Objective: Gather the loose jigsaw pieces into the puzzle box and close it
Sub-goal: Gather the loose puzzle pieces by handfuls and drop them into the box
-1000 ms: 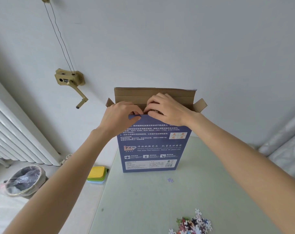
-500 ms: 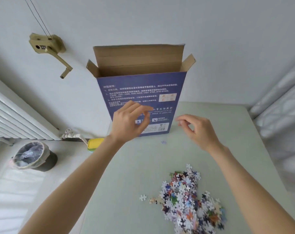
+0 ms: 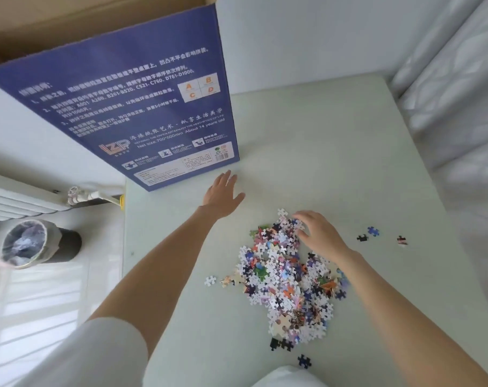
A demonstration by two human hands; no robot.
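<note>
Most of the jigsaw pieces (image 3: 290,277) lay in one heap on the pale bench (image 3: 335,152), near and to the right, with a few strays around it: a white one (image 3: 210,281) off to the left, dark ones (image 3: 281,344) at the near edge, and three more (image 3: 373,231) well apart to the right. My right hand (image 3: 319,233) rested on the far end of the heap, its grip loosely curved over the pieces and not yet clamped on anything I could make out. My left hand (image 3: 223,192) hovered just in front of the puzzle box (image 3: 131,107), fingers straight and apart, holding nothing. That blue box stood upright at the far left of the bench, its brown flaps open at the top.

To do this step well, I judged I should cup both hands round the heap and scoop from the outer edges inward, so pieces would not scatter further. Small handfuls would suit the narrow opening better than one big load. Steadying the tall box with one hand while dropping pieces in seemed wise, since it could tip. Strays I would sweep in last.
</note>
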